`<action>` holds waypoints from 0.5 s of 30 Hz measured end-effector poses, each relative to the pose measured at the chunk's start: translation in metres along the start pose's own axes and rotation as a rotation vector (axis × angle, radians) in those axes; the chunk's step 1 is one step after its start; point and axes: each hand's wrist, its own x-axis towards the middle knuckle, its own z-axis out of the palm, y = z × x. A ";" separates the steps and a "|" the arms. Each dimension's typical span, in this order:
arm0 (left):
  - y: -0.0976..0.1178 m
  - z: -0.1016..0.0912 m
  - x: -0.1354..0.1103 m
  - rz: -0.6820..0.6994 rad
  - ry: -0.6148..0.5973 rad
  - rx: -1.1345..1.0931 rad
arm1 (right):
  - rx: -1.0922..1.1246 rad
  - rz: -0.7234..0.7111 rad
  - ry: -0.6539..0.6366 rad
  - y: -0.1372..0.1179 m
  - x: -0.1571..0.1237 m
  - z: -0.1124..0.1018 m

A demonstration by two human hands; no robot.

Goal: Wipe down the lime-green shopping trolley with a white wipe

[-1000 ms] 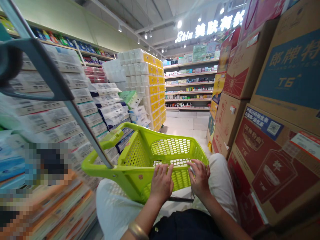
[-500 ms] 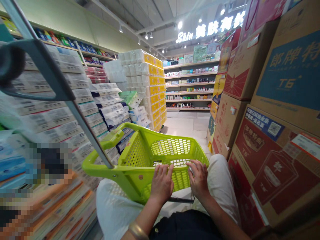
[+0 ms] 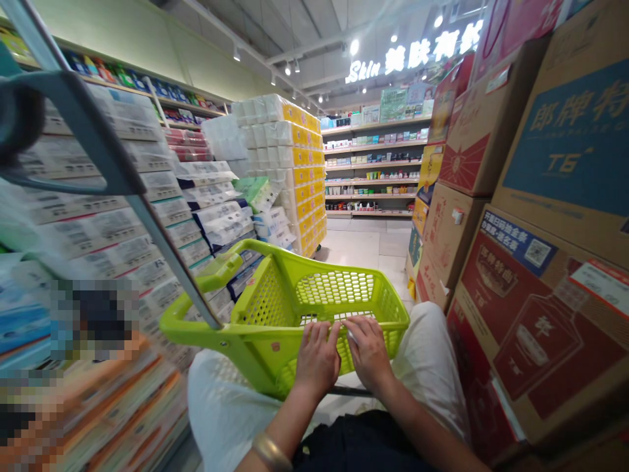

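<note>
A lime-green plastic shopping basket (image 3: 295, 295) stands in front of my knees, tilted, with nothing in it and a grey metal pull handle (image 3: 122, 177) rising up to the left. My left hand (image 3: 317, 360) rests on the basket's near rim with its fingers curled over the edge. My right hand (image 3: 367, 353) lies right beside it on the same rim, fingers bent down over the mesh wall. Something small and pale shows under its fingertips, too little to name. I wear light trousers (image 3: 221, 413) and a bracelet on the left wrist.
Stacked paper-goods packs (image 3: 113, 236) line the left side. Large cardboard boxes (image 3: 535, 216) are piled close on the right. A pallet of toilet rolls (image 3: 289, 164) stands ahead on the left, with tiled aisle floor (image 3: 368, 246) and product shelves beyond it.
My right hand has slid left along the basket rim until it lies next to the left hand. The left hand and the basket have stayed put.
</note>
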 end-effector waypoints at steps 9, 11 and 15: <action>-0.001 0.000 0.000 -0.010 -0.034 -0.005 | -0.170 0.338 0.253 0.049 -0.003 -0.022; 0.000 0.000 0.000 -0.017 -0.028 -0.010 | -0.155 0.311 0.232 0.041 -0.001 -0.019; 0.002 -0.001 0.001 -0.027 -0.028 -0.015 | -0.067 0.116 0.084 0.007 0.004 -0.006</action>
